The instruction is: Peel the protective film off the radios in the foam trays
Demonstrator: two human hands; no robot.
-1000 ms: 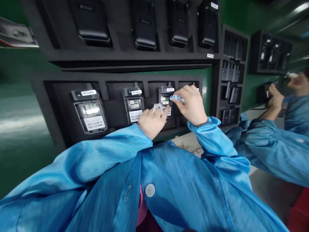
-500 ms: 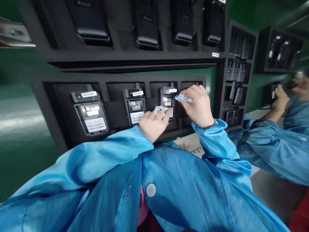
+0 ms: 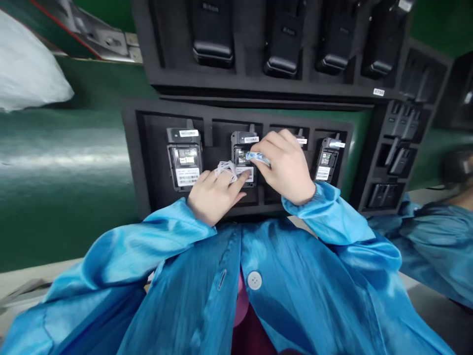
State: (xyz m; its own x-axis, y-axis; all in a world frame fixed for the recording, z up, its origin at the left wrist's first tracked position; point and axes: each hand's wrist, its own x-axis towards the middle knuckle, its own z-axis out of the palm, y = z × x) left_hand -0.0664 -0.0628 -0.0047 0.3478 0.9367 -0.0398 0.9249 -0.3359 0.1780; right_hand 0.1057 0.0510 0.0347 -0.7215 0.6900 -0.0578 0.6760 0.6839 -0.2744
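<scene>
My left hand (image 3: pixel 215 195) keeps a small bunch of white, translucent plastic pieces (image 3: pixel 226 170) between its fingers. Its index fingertip rests on the label of the second handheld radio (image 3: pixel 244 140) from the left, whose back compartment is uncovered. A slim blue-and-white item (image 3: pixel 258 158) is pinched in my right hand (image 3: pixel 284 165); its tip is over that compartment, and I cannot tell its exact kind or whether it touches. The leftmost radio (image 3: pixel 186 170) and the rightmost radio (image 3: pixel 327 158) also show open compartments and barcode labels. My right hand mostly hides the third radio (image 3: pixel 301 141).
The radios lie in a black foam tray (image 3: pixel 130 148) on a green table (image 3: pixel 74 197). Behind it, another foam tray (image 3: pixel 258 88) holds several black radios. More trays (image 3: pixel 391 143) stand at right, near a co-worker's blue sleeve (image 3: pixel 436 241). A white plastic bag (image 3: pixel 29 64) lies upper left.
Both hands have moved left from the third radio to the second, still holding the plastic pieces and the blue-and-white item. The view has swung left, and the rightmost radio has come into sight.
</scene>
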